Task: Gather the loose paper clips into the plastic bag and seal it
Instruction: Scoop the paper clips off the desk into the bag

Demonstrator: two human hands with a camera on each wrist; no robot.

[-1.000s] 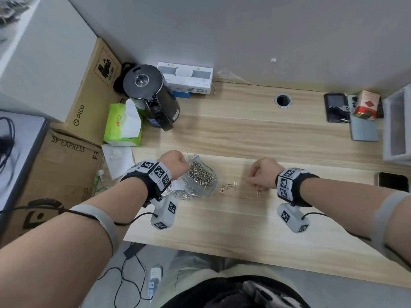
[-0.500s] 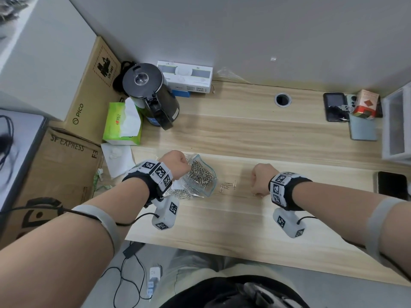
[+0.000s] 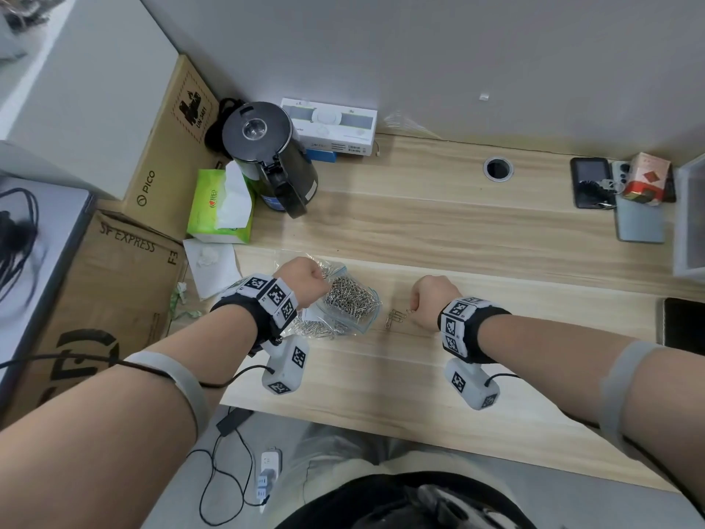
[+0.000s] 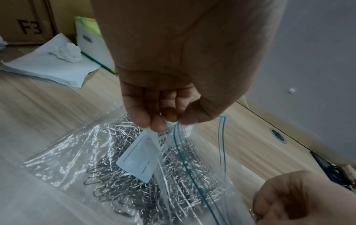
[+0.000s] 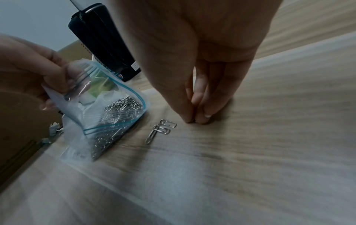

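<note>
A clear zip bag [image 3: 353, 299] with a blue seal strip lies on the wooden table [image 3: 457, 231], holding a heap of silver paper clips [image 4: 119, 179]. My left hand [image 3: 322, 284] pinches the bag's rim [image 4: 179, 129] and lifts the mouth open toward the right. A few loose clips [image 3: 395, 318] lie just right of the mouth, also seen in the right wrist view [image 5: 161, 129]. My right hand [image 3: 417, 305] is beside them, fingertips [image 5: 202, 118] pressed together on the table, pinching one clip. A white label [image 4: 140, 158] sits inside the bag.
A black kettle [image 3: 271, 154], green tissue box [image 3: 219, 208] and white paper with a crumpled tissue [image 3: 213, 265] stand left and behind the bag. Phones and a small red box [image 3: 648, 177] lie at the back right. A dark phone [image 3: 683, 326] is at the right edge.
My right hand has slid a little left toward the loose clips and the bag mouth, and the clip that lay under it is off that spot. My left hand has kept the bag held open.
</note>
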